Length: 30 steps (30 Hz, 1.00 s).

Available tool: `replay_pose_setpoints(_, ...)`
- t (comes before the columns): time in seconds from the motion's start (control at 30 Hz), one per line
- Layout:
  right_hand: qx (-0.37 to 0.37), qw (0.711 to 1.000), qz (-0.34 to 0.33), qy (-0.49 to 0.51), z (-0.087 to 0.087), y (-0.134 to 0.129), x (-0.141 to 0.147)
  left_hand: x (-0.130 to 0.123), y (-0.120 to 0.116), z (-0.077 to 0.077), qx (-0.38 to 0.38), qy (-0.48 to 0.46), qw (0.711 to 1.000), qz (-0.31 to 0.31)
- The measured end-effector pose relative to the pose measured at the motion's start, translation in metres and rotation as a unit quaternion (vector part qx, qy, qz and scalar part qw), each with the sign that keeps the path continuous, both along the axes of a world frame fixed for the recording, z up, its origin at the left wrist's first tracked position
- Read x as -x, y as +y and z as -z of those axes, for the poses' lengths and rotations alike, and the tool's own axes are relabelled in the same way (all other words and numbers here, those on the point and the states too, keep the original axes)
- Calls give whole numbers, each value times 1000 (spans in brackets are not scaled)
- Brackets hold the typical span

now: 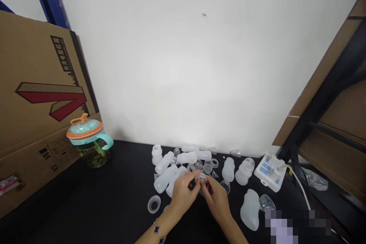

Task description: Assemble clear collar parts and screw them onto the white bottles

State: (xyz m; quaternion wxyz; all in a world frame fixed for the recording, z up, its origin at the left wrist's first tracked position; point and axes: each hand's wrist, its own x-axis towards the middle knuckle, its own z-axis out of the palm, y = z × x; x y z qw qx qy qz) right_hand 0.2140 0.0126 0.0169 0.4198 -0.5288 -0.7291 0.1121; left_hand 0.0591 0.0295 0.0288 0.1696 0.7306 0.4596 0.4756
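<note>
Both hands meet at the middle front of the black table. My left hand (183,190) and my right hand (217,200) pinch a small whitish bottle collar ring (201,175) between their fingertips; whatever is inside the ring is partly hidden by the fingers. Just beyond lie several translucent baby bottles (166,178), mostly on their sides, mixed with clear caps and rings (208,166). A loose collar ring (154,204) rests flat left of my left wrist. To the right of my right hand are an uncapped-looking bottle (249,209) and a clear dome cap (267,202).
A teal and orange lidded jug (90,141) stands at the left by a large cardboard box (37,84). At the right, a bottle with a clear cap (245,171) lies near a white power box (270,171) with a cable. A white wall (183,65) bounds the table's back.
</note>
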Motion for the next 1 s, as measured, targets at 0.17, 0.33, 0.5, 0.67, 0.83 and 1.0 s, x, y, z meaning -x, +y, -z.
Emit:
replay_pose_setpoints(0.17, 0, 1000, 8, -9, 0, 0, 1, 0, -1, 0, -17, 12, 1000, -8)
replay_pose_setpoints(0.33, -13, 1000, 22, -13, 2, 2, 0, 1, -1, 1, -64, 45, 997, -11)
replay_pose_setpoints(0.5, -12, 1000, 7, -3, -2, 1, 0, 1, 0, 2, -68, 36, 997, -18)
replay_pose_setpoints(0.67, 2, 1000, 0, 25, -1, -1, 0, 2, -1, -1, -45, 26, 999, -6)
replay_pose_setpoints(0.83, 5, 999, -4, 36, 2, 0, -1, 2, -1, 1, -35, 18, 999, 0)
replay_pose_setpoints(1.0, 10, 999, -3, 44, 2, 1, -1, 1, 0, 4, -8, -6, 1000, 29)
